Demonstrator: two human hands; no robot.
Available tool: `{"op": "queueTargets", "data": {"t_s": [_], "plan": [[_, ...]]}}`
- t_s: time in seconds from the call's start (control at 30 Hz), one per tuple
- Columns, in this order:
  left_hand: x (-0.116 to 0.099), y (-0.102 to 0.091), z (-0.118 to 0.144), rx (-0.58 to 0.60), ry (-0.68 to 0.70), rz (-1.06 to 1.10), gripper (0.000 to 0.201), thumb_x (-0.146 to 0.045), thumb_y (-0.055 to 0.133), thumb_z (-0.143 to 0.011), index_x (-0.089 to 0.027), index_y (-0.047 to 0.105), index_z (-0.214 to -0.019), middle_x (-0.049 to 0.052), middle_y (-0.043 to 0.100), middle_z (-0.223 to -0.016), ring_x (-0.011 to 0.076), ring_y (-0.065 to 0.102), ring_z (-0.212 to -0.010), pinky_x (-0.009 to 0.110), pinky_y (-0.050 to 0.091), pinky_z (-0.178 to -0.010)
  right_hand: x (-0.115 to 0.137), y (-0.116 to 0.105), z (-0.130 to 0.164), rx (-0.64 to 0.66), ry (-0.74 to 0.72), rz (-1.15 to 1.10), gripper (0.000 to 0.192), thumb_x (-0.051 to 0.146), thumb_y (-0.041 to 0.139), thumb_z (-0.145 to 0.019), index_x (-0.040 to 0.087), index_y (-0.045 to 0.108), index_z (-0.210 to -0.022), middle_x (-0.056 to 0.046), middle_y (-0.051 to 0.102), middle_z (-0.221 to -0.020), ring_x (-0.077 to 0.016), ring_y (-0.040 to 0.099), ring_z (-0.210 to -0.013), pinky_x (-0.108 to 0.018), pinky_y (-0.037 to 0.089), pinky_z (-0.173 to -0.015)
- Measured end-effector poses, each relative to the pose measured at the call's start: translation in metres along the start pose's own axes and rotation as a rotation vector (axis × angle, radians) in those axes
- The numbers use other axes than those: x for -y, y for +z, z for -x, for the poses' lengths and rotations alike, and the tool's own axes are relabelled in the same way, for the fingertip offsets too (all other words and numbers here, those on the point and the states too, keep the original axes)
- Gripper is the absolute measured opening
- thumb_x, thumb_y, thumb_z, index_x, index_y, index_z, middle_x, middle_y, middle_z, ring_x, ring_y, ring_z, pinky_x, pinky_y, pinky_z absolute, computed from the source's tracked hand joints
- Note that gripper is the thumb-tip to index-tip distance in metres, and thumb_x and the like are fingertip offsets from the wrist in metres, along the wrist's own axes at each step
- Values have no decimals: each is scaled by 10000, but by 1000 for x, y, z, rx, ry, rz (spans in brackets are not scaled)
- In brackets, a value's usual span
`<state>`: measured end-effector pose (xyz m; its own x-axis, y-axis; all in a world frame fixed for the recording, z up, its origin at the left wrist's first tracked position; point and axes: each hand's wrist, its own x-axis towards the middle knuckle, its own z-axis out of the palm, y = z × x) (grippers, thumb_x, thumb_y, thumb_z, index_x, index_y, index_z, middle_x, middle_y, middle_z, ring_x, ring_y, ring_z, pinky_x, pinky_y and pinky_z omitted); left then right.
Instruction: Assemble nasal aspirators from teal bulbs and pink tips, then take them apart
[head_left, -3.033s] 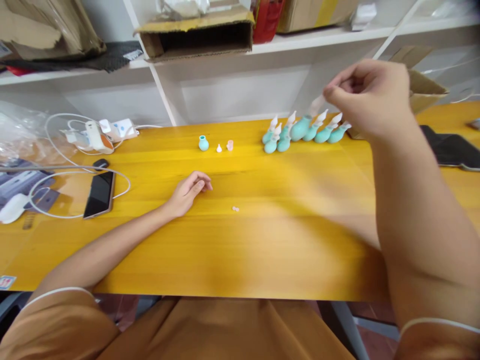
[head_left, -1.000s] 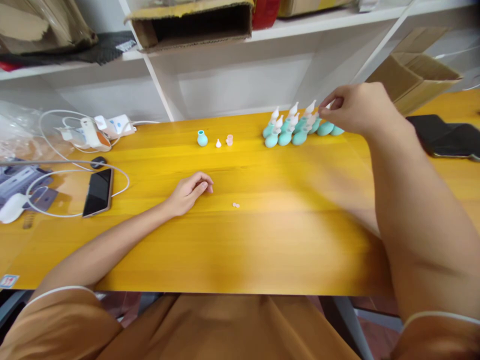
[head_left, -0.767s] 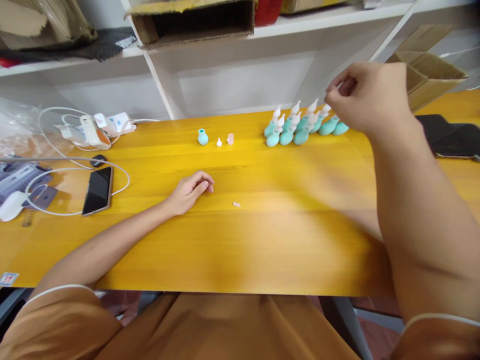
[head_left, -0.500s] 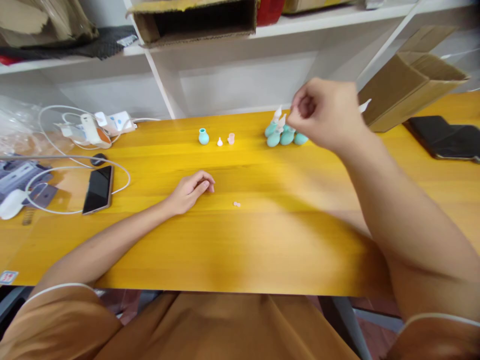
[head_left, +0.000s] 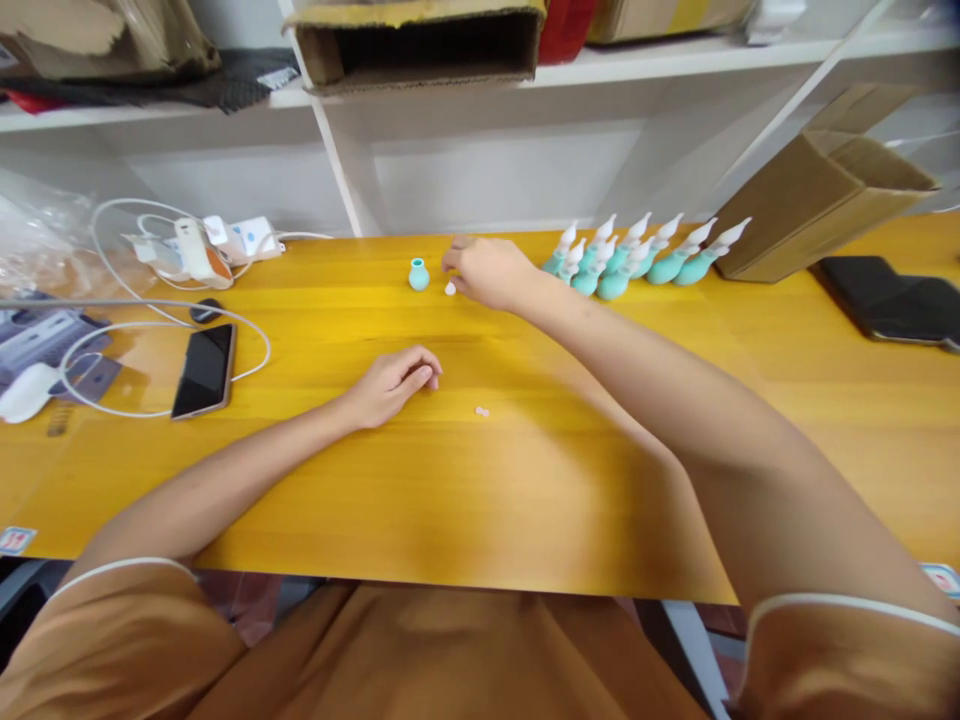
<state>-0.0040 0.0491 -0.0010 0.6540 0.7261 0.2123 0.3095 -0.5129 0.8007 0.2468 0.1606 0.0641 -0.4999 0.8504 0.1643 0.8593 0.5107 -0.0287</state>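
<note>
My right hand (head_left: 487,272) reaches to the back of the table, fingers bent down and drawn together; what they hold, if anything, is hidden. Right at its fingertips is a small white cone-shaped tip (head_left: 450,289). A turquoise rubber bulb (head_left: 419,276) with an open neck stands just left of it. My left hand (head_left: 396,386) rests on the table, loosely curled with nothing visible in it. Two tiny pale pink discs (head_left: 481,411) lie to its right. Behind my right wrist several turquoise bulbs with white pointed nozzles (head_left: 637,260) stand in a group.
On the left are a phone (head_left: 204,370), white cables and a power strip (head_left: 251,240). An open cardboard box (head_left: 817,200) and a dark flat case (head_left: 889,295) are on the right. A white shelf (head_left: 660,75) with boxes overhangs the back.
My right hand has moved left from above the nozzled bulbs to beside the white tip, and now covers the spot of the small pink cup. My left hand stays in place.
</note>
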Motion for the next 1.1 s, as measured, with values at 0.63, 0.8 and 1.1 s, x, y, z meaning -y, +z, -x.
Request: {"op": "queueTargets", "data": {"t_s": [0.63, 0.8, 1.1], "plan": [[-9, 9, 2, 344, 492, -512, 472, -285, 568, -1080, -275, 631, -1547, 146, 605, -1643, 355, 599, -1432, 559, 501, -1221, 6, 62, 95, -234, -36, -824, 275, 390, 592, -1070, 188, 775, -1032, -78, 770, -995, -182, 623, -785, -332, 498, -762], [-11, 9, 2, 421, 528, -519, 499, -255, 551, -1095, -296, 619, -1588, 95, 636, -1635, 349, 562, -1500, 550, 479, -1274, 6, 82, 120, -192, 111, -1105, 375, 544, 649, -1038, 187, 753, -1083, -43, 727, -929, -132, 519, -635, -303, 444, -633], [-13, 10, 3, 337, 520, -471, 386, -200, 588, -1060, -241, 715, -1422, 124, 786, -1361, 305, 688, -1303, 491, 570, -1163, 9, 80, 117, -228, 33, -987, 303, 438, 644, -1044, 178, 799, -1056, -38, 682, -918, -135, 514, -683, -310, 427, -682]]}}
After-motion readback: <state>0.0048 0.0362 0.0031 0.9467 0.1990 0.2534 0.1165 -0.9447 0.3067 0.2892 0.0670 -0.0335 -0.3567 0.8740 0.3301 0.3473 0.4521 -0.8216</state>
